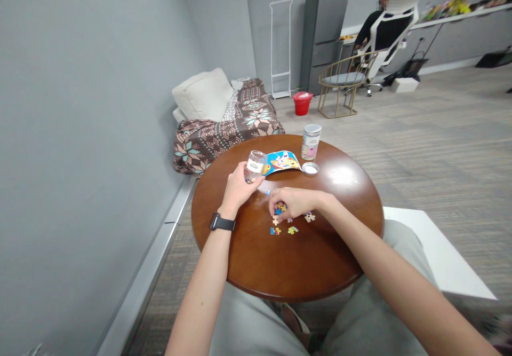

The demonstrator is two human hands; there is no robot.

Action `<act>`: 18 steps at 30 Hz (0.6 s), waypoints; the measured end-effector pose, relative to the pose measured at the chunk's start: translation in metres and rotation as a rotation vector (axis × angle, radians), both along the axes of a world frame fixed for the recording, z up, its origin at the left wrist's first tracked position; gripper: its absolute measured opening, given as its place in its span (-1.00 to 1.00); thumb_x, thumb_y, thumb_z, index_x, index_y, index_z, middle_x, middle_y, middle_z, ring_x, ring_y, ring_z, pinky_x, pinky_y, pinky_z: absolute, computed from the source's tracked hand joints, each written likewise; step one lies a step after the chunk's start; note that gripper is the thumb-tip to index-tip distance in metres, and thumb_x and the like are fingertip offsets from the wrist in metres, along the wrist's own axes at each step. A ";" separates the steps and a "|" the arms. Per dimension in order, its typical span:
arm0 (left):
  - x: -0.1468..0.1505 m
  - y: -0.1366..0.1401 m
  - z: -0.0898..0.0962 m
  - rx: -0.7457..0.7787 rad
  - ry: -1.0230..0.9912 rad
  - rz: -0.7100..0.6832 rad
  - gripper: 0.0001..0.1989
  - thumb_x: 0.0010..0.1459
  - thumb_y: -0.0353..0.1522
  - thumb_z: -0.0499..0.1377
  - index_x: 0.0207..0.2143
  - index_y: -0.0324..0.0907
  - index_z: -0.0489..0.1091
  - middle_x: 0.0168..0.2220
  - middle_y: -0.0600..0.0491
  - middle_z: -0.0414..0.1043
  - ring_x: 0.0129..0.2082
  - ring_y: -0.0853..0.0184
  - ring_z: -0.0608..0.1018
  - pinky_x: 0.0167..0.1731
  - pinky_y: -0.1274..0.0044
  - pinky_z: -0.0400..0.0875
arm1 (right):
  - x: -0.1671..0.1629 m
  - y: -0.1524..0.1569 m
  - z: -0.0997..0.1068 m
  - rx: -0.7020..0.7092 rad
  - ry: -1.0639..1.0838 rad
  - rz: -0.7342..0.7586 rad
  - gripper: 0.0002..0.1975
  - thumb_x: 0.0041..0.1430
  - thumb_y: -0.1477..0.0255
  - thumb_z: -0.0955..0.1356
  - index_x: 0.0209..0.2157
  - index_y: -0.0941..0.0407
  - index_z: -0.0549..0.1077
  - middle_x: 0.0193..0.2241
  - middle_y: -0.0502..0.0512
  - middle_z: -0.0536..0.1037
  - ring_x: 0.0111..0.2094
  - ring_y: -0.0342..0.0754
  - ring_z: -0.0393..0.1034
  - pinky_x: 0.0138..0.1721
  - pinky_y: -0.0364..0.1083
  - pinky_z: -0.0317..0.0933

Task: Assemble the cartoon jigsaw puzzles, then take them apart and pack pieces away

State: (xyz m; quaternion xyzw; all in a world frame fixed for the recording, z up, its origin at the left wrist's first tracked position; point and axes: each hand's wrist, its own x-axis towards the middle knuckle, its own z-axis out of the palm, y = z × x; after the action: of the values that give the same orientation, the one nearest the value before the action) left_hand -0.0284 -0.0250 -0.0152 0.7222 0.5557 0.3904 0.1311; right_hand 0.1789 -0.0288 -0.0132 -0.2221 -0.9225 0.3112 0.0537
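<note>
My left hand, with a dark watch on its wrist, is wrapped round a clear plastic jar with a white label. A few small pieces show near the jar's bottom. Over a small heap of jigsaw puzzle pieces my right hand is bent with its fingers closed down among them; what lies between the fingertips is hidden. Loose pieces lie nearer me, among them a blue, red and yellow piece, a yellow-green piece and a pale piece.
On the round brown table are a colourful picture sheet, a lidded can and a silver lid. Beyond stand a patterned sofa, a red bucket and a gold chair. A person sits in a white office chair.
</note>
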 end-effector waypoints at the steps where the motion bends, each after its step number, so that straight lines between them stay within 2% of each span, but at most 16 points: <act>1: 0.000 0.000 -0.001 0.003 0.002 -0.001 -0.56 0.05 -0.20 0.31 -0.07 -0.10 0.27 -0.12 -0.02 0.53 -0.15 0.19 0.58 -0.13 0.39 0.44 | -0.001 0.000 0.000 0.003 -0.006 -0.005 -0.87 0.01 0.44 0.49 -0.33 0.13 0.57 -0.31 0.06 0.52 -0.25 -0.08 0.37 -0.18 -0.15 0.22; 7: 0.000 -0.001 0.001 0.003 0.004 -0.002 -0.57 0.06 -0.21 0.30 -0.07 -0.11 0.27 -0.13 -0.02 0.53 -0.15 0.18 0.58 -0.13 0.39 0.44 | -0.001 -0.003 0.004 -0.030 0.022 0.006 -0.93 0.02 0.47 0.47 -0.42 0.16 0.53 -0.36 0.04 0.51 -0.32 -0.13 0.35 -0.26 -0.17 0.20; 13: 0.000 -0.001 0.001 -0.003 0.005 0.001 -0.57 0.06 -0.20 0.31 -0.06 -0.10 0.28 -0.11 -0.03 0.53 -0.14 0.17 0.58 -0.13 0.38 0.45 | -0.007 -0.010 0.003 -0.162 0.082 0.140 -0.91 0.03 0.46 0.47 -0.46 0.19 0.53 -0.43 0.02 0.50 -0.40 -0.16 0.32 -0.31 -0.18 0.22; 16: 0.000 -0.001 0.001 0.000 0.008 0.007 -0.56 0.05 -0.21 0.32 -0.05 -0.10 0.29 -0.10 -0.03 0.53 -0.13 0.16 0.58 -0.12 0.37 0.45 | -0.011 -0.014 0.000 -0.120 0.057 0.109 -0.91 0.00 0.48 0.48 -0.41 0.19 0.54 -0.42 0.01 0.49 -0.40 -0.16 0.32 -0.32 -0.17 0.22; 18: 0.000 -0.001 0.001 0.007 0.009 0.014 -0.56 0.04 -0.21 0.33 -0.05 -0.10 0.30 -0.10 -0.04 0.53 -0.13 0.15 0.58 -0.11 0.36 0.45 | -0.013 -0.015 -0.001 -0.077 0.047 0.082 -0.83 -0.04 0.46 0.51 -0.34 0.18 0.55 -0.39 0.02 0.49 -0.39 -0.15 0.33 -0.31 -0.17 0.22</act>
State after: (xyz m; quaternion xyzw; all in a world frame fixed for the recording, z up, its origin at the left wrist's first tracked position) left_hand -0.0289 -0.0260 -0.0144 0.7205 0.5600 0.3900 0.1232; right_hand 0.1655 -0.0434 -0.0143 -0.1786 -0.9167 0.3533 0.0540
